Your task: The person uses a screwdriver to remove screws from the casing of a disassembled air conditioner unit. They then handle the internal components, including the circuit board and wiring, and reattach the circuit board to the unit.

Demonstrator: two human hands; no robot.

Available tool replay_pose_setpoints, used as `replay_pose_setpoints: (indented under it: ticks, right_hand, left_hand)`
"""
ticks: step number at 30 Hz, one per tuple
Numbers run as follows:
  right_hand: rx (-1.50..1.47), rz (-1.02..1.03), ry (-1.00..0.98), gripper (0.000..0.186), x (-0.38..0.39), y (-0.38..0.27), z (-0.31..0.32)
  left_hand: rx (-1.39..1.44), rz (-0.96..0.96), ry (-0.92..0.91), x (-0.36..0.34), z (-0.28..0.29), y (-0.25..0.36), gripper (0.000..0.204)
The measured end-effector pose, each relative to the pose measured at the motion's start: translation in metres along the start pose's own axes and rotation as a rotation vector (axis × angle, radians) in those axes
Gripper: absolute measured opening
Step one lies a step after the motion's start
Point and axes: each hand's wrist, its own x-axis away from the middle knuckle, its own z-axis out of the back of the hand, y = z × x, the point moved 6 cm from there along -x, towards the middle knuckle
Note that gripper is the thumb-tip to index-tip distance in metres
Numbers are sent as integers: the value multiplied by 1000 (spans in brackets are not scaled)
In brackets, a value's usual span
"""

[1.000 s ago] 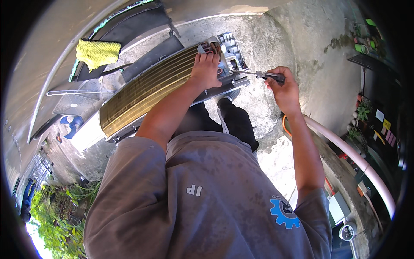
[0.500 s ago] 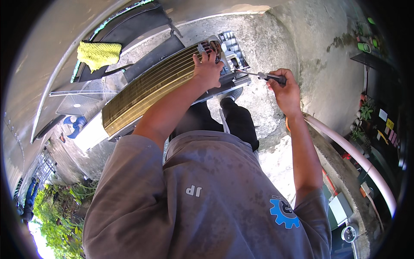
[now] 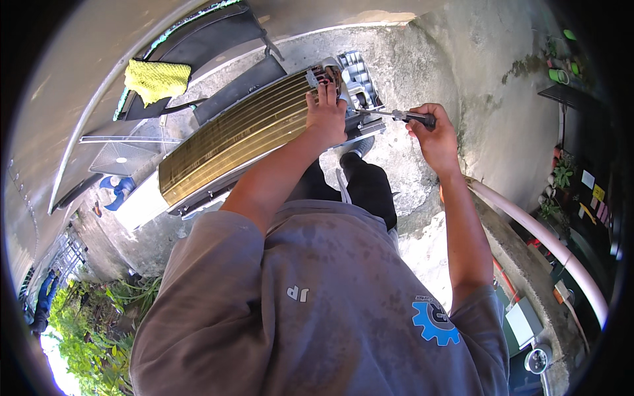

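Observation:
A long air-conditioner indoor unit with gold fins [image 3: 231,135] lies slantwise in front of me. My left hand [image 3: 326,122] rests on its right end with fingers spread, beside the bent copper pipes [image 3: 332,74]. From the right, my right hand [image 3: 434,135] grips a screwdriver [image 3: 400,115] by its dark handle. The thin shaft points left to the unit's end, near the grey plastic part [image 3: 362,92]. Whether the tip sits on a screw is too small to tell.
A yellow cloth [image 3: 157,80] hangs over a black chair [image 3: 218,49] at the far left. Near the unit's left end are a fan grille [image 3: 125,160] and blue fan blades [image 3: 119,191]. A pale pipe [image 3: 541,241] runs along the right, beside a concrete ledge.
My left hand has shifted slightly right along the unit's end, its fingers still spread. The right hand and screwdriver have hardly moved.

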Motion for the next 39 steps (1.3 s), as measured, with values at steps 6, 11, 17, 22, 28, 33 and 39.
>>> replay_pose_setpoints:
  ticks: [6,11,17,22,28,33,39]
  right_hand:
    - [-76,9,24,19,0,-5,8]
    - [95,29,-28,20,1,-5,0]
    - [238,86,3,23,-2,-2,-20]
    - [319,136,9,24,-4,-4,-25]
    - [367,161,-1,24,-5,-9,-28]
    - [385,173,-20,24,-5,-14,-30]
    - [393,197,-36,23,-6,-21,-34]
  left_hand:
    - [19,-62,38,-2,-6,1,69]
    - [21,-96,76,0,-6,3,63]
    - [54,-96,94,1,-4,0,62]
    - [59,-95,94,-1,-5,-1,63]
    - [54,-92,92,-2,-5,-1,63]
    - [64,-92,101,-2,-6,-2,61]
    - [101,-117,148,1,-8,-4,58]
